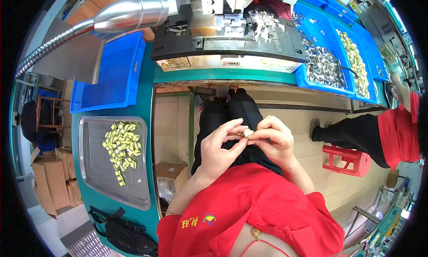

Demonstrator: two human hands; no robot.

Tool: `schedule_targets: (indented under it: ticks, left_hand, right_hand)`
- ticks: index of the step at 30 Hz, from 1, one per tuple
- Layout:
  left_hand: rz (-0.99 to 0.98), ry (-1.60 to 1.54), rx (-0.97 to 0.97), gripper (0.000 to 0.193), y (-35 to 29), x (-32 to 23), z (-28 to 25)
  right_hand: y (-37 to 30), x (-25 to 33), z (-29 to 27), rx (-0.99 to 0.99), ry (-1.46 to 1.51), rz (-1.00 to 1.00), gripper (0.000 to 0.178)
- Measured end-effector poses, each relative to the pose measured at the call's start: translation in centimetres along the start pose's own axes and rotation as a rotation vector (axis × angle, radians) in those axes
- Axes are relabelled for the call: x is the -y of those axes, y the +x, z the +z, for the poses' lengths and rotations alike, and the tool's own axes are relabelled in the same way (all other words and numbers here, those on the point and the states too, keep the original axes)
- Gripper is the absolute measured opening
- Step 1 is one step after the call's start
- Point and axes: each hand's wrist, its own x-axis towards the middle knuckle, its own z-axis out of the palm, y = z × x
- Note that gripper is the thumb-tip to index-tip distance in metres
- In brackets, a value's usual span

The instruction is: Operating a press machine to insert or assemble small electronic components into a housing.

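Above my lap, a small yellow-and-silver part [248,132] sits between the fingertips of both hands. My left hand [221,145] comes in from the left, its thumb and fingers closed about the part. From the other side my right hand [274,141] pinches it between thumb and forefinger, the other fingers curled. The fingertips hide much of the part, so its exact shape is hard to make out. To my left, a pile of similar small yellow-and-silver parts [122,145] lies in a shallow metal tray [93,168].
Ahead is a machine bed [232,43] with loose metal pieces. A blue bin [118,74] and a lamp [129,14] stand at front left. Right of the machine, bins hold metal clips [323,61] and yellow parts [354,56]. A red stool [345,161] and another person [397,128] are at right.
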Motion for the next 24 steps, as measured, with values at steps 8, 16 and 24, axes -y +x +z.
schedule_targets:
  ticks: [8, 16, 24]
  left_hand:
    - [-0.163, -0.361, 0.028, 0.035, 0.2, 0.4, 0.0]
    - [-0.265, -0.417, 0.039, 0.031, 0.7, -0.2, 0.0]
    - [-0.250, -0.486, -0.023, 0.025, 0.0, 0.6, -0.6]
  right_hand:
    - [0.1, -0.6, -0.2, -0.050, 0.317, 0.262, 0.038]
    - [1.5, -1.6, -1.7, -0.015, 0.313, 0.305, 0.025]
    - [12.0, -2.9, -2.8, -0.248, -0.107, 0.097, 0.028]
